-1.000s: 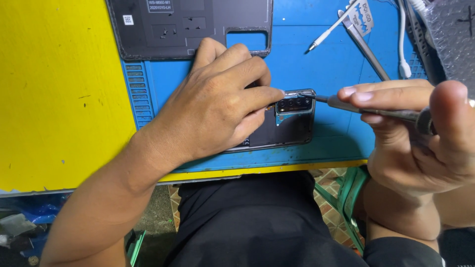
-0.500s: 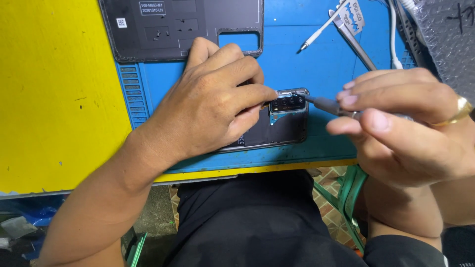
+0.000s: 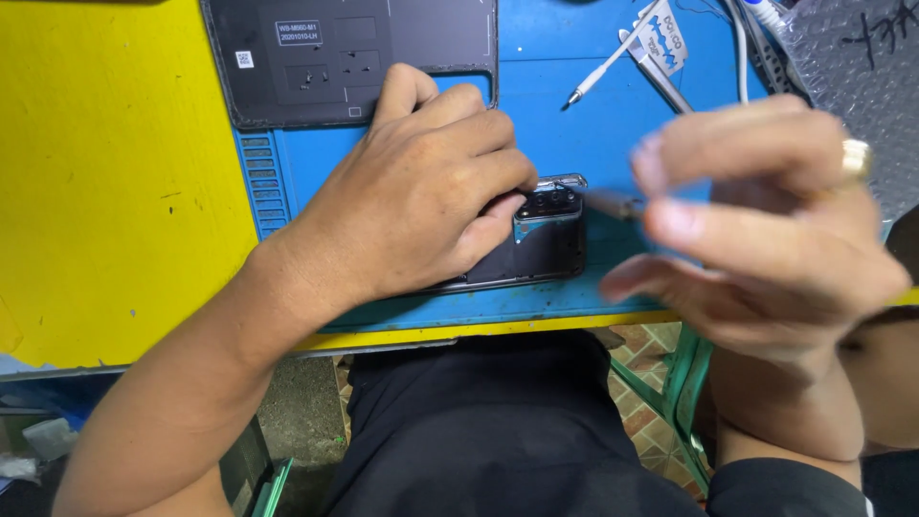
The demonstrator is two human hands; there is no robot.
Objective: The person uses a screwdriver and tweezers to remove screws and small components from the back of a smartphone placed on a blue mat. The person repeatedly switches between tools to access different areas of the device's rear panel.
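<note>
Pressing flat, the left hand point(image 3: 421, 191) pins a dark phone point(image 3: 541, 239) on the blue mat point(image 3: 593, 124). Blurred, the right hand point(image 3: 756, 220) pinches a screwdriver point(image 3: 613, 203), tip just beside the camera module

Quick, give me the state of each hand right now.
Left hand: pressed flat on the dark phone, pinning it to the blue mat.
Right hand: blurred, fingers pinched on a thin metal tool.

Bright even overhead light, soft shadows, right hand point(image 3: 766, 230) motion-blurred, left hand point(image 3: 421, 191) sharp
</note>
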